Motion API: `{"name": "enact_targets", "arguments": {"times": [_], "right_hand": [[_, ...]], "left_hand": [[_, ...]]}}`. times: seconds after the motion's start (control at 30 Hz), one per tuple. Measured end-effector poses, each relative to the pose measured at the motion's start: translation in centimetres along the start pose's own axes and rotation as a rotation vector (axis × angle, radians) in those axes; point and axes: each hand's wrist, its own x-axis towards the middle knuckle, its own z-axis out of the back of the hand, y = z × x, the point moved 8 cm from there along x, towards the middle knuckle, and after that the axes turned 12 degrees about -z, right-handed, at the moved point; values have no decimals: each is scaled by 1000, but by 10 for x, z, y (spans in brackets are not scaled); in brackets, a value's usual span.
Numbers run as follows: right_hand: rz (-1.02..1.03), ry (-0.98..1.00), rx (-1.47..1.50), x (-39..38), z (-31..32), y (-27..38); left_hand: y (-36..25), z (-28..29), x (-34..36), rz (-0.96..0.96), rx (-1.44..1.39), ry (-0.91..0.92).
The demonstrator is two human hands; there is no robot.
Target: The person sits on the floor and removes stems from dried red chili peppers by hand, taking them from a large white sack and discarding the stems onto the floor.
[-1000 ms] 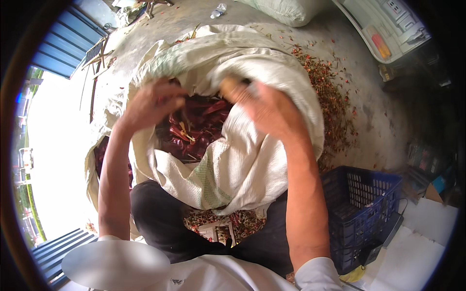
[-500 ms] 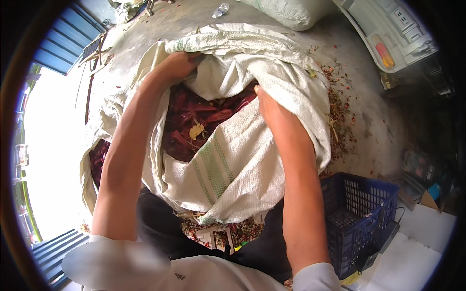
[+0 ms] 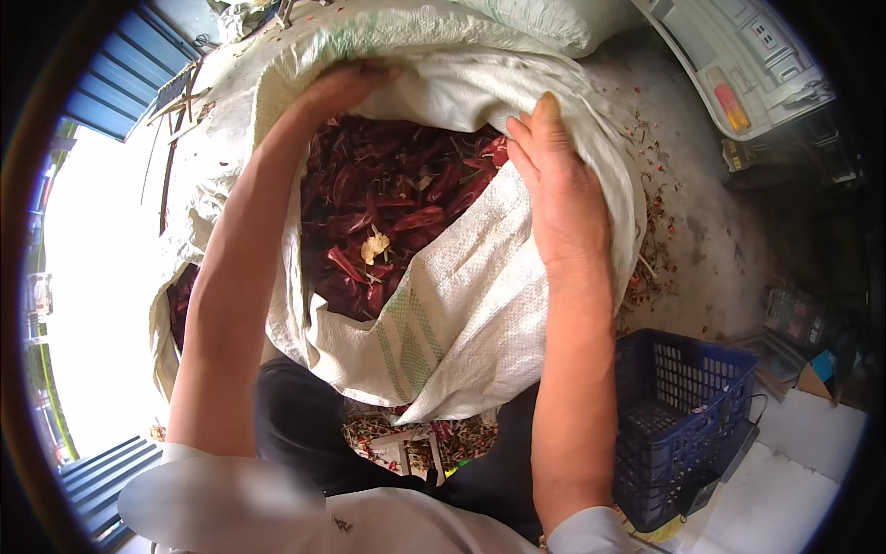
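A large white woven sack with green stripes stands before me, its mouth spread wide. Dried red chili peppers fill it, and a pale yellowish scrap lies on top of them. My left hand reaches inside the far left of the mouth, fingers stretched along the inner wall and a little blurred. At the right side of the mouth, my right hand is open against the cloth, thumb raised and fingers pointing toward the chilies.
To the left, more red chilies show in another sack opening. A dark blue plastic crate is at my right. Another full white sack lies beyond, near a pale vehicle's rear. Chili scraps litter the concrete floor.
The sack's mouth has widened and more chilies show. My left hand has moved farther away, pushing the rim outward. My right hand has come out from under the fold and moved right.
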Motion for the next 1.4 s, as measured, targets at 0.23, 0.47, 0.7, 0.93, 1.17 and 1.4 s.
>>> {"name": "enact_targets", "arguments": {"times": [0.23, 0.47, 0.7, 0.93, 1.17, 1.4], "right_hand": [[-198, 490, 292, -8, -58, -20], [-202, 200, 378, 13, -32, -24], [10, 119, -679, -24, -75, -43], [10, 167, -615, -28, -76, -60], [-82, 239, -242, -22, -91, -68], [-62, 318, -44, -31, -96, -56]], "left_hand": [[14, -54, 23, -39, 327, 215], [-42, -32, -86, -19, 548, 93], [0, -47, -164, 154, 297, -177], [-58, -46, -196, 115, -487, -388], [-85, -52, -192, 9, -705, -366], [-79, -49, -192, 88, -853, -300]]}}
